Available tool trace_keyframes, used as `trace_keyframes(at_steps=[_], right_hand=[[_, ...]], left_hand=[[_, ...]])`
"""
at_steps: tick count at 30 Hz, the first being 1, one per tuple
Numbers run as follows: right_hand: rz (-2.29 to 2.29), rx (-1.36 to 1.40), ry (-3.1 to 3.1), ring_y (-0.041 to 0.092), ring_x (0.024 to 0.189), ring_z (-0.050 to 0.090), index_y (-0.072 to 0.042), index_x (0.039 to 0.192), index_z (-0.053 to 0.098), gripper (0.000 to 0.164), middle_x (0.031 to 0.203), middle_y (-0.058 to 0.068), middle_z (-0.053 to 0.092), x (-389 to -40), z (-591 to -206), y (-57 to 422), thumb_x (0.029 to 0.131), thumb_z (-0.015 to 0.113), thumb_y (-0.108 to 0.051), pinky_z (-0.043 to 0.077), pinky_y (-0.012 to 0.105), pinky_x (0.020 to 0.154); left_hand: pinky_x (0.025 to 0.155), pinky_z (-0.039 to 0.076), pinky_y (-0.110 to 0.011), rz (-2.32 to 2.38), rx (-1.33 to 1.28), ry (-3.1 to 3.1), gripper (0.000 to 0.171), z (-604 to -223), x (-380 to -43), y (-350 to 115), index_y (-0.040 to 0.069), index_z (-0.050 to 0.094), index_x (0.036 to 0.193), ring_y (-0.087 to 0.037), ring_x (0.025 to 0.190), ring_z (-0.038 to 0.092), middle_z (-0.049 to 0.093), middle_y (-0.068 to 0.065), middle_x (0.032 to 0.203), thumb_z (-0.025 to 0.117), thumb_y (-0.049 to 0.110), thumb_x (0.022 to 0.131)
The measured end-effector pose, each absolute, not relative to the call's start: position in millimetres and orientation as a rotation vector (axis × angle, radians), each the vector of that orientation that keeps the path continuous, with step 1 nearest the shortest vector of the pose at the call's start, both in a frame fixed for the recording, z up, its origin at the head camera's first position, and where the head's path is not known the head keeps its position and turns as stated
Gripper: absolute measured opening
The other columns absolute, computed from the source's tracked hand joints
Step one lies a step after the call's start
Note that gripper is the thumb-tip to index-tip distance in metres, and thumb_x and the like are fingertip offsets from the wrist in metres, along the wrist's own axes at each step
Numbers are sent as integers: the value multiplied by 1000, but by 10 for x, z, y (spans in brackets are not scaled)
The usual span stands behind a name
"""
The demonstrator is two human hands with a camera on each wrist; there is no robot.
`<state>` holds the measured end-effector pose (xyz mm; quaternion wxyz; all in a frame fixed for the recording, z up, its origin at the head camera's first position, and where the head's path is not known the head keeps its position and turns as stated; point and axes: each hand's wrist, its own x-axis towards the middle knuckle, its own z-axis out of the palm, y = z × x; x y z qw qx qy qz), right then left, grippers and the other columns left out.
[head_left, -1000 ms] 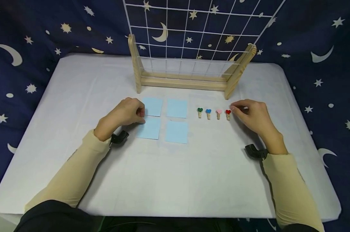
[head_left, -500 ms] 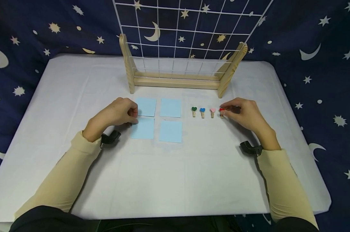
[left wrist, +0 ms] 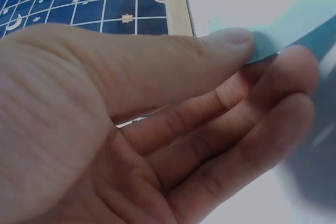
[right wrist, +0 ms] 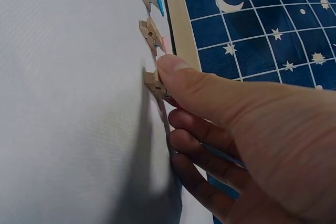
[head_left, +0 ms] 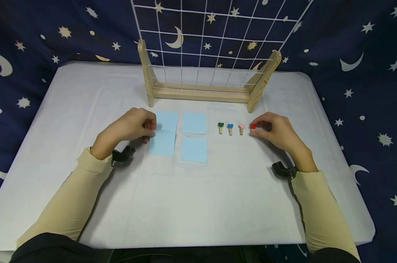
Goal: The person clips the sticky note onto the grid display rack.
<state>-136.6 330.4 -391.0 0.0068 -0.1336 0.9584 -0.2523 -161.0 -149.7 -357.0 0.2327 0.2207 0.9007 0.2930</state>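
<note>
Near-left blue note (head_left: 162, 143), in front of the left end of the wire-grid rack (head_left: 201, 94), pinched at its left edge between thumb and forefinger of the left hand (head_left: 127, 124). Red-heart clothespin (head_left: 253, 126), in front of the rack's right leg, clamped between thumb and fingertips of the right hand (head_left: 275, 130), well apart from the left. Just rackward of the pinched note, far-left blue note (head_left: 167, 119); overlapping or merely meeting, impossible to tell. In front of the rack's middle, far-right blue note (head_left: 193, 122) and near-right blue note (head_left: 194, 149). Before the rack's right half, in a row: green-heart clothespin (head_left: 220, 125), blue-heart clothespin (head_left: 230, 126), pink-heart clothespin (head_left: 241, 126). Under the rack, white cloth (head_left: 172, 204); behind the rack, navy fabric (head_left: 379, 106) with moons and stars.
</note>
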Motion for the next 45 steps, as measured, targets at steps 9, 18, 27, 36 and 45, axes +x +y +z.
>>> trace_keyframes(at_steps=[9, 18, 27, 36, 45], right_hand=[[-868, -347, 2948, 18, 92, 68, -14, 106, 73, 23, 99, 5, 75, -1363, -3894, 3296, 89, 87, -19, 52, 18, 79], [-1002, -425, 3012, 1, 84, 67, -12, 102, 77, 15, 96, 4, 78, -1362, -3900, 3315, 90, 85, -13, 50, 9, 73], [-1042, -368, 3151, -12, 72, 64, -14, 102, 84, 20, 92, 5, 81, -1333, -3877, 3275, 84, 91, -18, 46, 7, 65], [-1063, -387, 3140, -9, 74, 65, -14, 100, 84, 15, 94, 6, 81, -1352, -3848, 3226, 86, 89, -12, 48, 6, 68], [-1190, -442, 3116, -10, 84, 68, -13, 104, 84, 16, 97, 7, 81, -1377, -3756, 3116, 88, 86, -12, 52, 7, 76]], left_hand=[[66, 50, -33, 849, 638, 2541, 12, -3532, -1626, -1535, 5, 66, 88, -25, 64, 70, 70, -10, 73, 74, 1, 95], [61, 50, -32, 958, 607, 2599, 10, -3483, -1637, -1543, 6, 68, 90, -28, 67, 71, 74, -10, 77, 74, 3, 96], [60, 46, -31, 1037, 588, 2770, 7, -3453, -1655, -1543, 9, 72, 91, -26, 66, 72, 74, -10, 79, 76, 7, 96], [61, 46, -24, 1161, 575, 3001, 6, -3485, -1722, -1543, 10, 77, 89, -21, 66, 71, 77, -8, 80, 79, 5, 93], [75, 49, -40, 1154, 615, 3159, 3, -3460, -1875, -1476, 2, 79, 95, -29, 79, 73, 80, -12, 89, 79, 5, 93]])
